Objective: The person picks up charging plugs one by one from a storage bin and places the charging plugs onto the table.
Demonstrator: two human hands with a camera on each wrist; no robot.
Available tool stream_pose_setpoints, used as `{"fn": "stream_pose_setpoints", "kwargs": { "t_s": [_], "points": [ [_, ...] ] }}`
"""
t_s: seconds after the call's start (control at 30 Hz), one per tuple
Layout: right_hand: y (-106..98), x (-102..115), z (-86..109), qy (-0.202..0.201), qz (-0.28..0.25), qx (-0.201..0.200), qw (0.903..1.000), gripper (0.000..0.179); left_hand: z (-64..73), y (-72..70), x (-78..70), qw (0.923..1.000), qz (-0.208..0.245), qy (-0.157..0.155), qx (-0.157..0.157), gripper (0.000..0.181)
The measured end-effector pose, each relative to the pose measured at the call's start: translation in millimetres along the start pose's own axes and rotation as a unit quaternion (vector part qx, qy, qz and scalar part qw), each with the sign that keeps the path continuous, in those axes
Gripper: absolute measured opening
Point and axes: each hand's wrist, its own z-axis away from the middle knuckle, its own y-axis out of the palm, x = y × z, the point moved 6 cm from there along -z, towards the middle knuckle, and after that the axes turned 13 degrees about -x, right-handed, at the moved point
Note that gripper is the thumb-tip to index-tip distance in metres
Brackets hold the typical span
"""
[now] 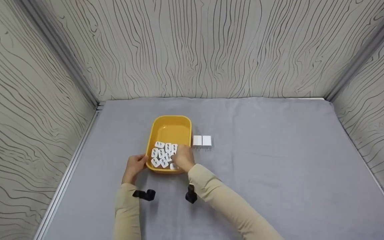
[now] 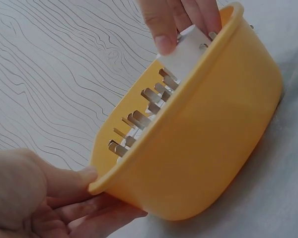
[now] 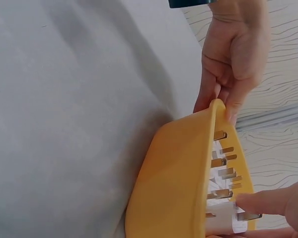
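My left hand (image 1: 134,167) grips the near left corner of a yellow plastic tub (image 1: 172,131); in the left wrist view its thumb lies over the rim and the fingers sit under it. Several white plug adapters (image 1: 159,144) lie in the near half of the tub, metal prongs pointing up. Reaching over the tub's right side, my right hand (image 1: 183,158) pinches one white plug adapter (image 2: 186,55) between thumb and fingers, just inside the rim. That adapter's prongs (image 3: 249,216) show in the right wrist view. Part of it is hidden by the hand in the head view.
Two white plug adapters (image 1: 206,140) stand side by side on the grey cloth (image 1: 278,160), just right of the tub, prongs toward me. Wood-patterned panels (image 1: 192,50) enclose the table at the back and both sides.
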Motion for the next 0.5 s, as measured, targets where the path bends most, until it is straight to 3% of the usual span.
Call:
{"fn": "stream_pose_setpoints", "kwargs": {
  "t_s": [0.4, 0.5],
  "points": [
    [-9.9, -0.8, 0.7, -0.028, 0.005, 0.013, 0.9995, 0.008, 0.5, -0.3, -0.5, 1.0000, -0.004, 0.001, 0.005, 0.035],
    [-12.6, -0.3, 1.3, -0.042, -0.007, 0.014, 0.9990, 0.009, 1.4, -1.0, -2.2, 0.9998, -0.010, 0.013, 0.007, 0.035]
  ]
}}
